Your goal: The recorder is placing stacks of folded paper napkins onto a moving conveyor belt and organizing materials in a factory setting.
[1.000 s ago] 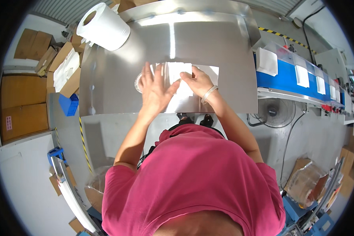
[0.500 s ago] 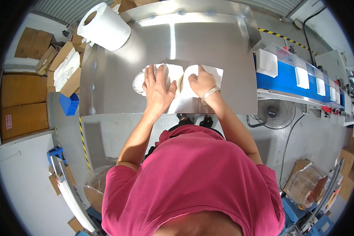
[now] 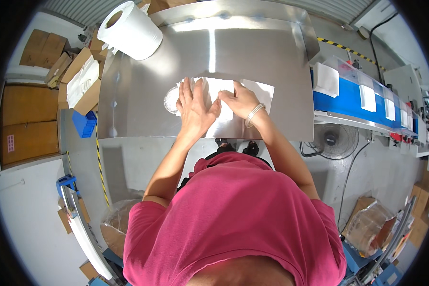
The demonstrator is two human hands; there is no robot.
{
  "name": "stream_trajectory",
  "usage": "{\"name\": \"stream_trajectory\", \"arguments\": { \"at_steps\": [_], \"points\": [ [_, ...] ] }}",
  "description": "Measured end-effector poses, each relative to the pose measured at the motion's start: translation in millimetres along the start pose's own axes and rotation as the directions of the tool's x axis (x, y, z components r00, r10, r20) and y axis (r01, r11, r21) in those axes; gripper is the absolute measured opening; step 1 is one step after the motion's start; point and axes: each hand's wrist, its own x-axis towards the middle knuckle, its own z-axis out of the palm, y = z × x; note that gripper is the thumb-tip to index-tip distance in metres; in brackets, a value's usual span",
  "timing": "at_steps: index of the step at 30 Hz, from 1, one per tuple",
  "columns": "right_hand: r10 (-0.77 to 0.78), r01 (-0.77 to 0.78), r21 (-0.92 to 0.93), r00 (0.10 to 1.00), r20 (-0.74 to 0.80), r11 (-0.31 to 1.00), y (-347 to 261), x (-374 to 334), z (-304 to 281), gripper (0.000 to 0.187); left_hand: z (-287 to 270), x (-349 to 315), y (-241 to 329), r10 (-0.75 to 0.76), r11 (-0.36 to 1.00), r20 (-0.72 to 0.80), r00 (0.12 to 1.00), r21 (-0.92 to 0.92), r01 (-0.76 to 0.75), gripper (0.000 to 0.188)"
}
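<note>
White sheets (image 3: 220, 86), paper or thin cloth, lie on a steel table (image 3: 271, 52) near its front edge. My left hand (image 3: 193, 108) rests on their left part, palm down with fingers stretched out. Poking out to the left of it is a round, whitish, crinkled thing (image 3: 170, 101), partly covered; its kind I cannot make out. My right hand (image 3: 243, 101), with a bracelet at the wrist, pinches the right edge of the upper white sheet between thumb and fingers. Another white layer (image 3: 264, 91) extends out under and beyond that hand.
A big white roll (image 3: 130, 31) stands at the table's back left. Along the right side runs a blue conveyor belt (image 3: 348, 97) carrying several white folded packets (image 3: 326, 80). An open cardboard box (image 3: 91, 95) sits left of the table, a blue bin (image 3: 85, 124) below it.
My right hand has gone from pressing on the right-hand layer to pinching the sheet edge, fingers shifted slightly left. The upper sheet now reaches farther right. My left hand stays nearly in place.
</note>
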Motion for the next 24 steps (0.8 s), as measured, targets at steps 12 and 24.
{"name": "stream_trajectory", "arguments": {
  "at_steps": [12,24],
  "points": [
    [0.06,-0.077,0.366,0.997,0.058,0.927,21.2,11.5,4.1,0.078,-3.7,-1.4,-1.8,0.025,0.999,0.016,1.0,-0.038,-0.025,0.064],
    [-0.012,-0.007,-0.093,0.979,-0.202,0.996,-2.6,3.7,4.3,0.06,1.2,2.4,-1.6,0.246,0.969,-0.102,0.964,-0.012,-0.248,0.032]
  ]
}}
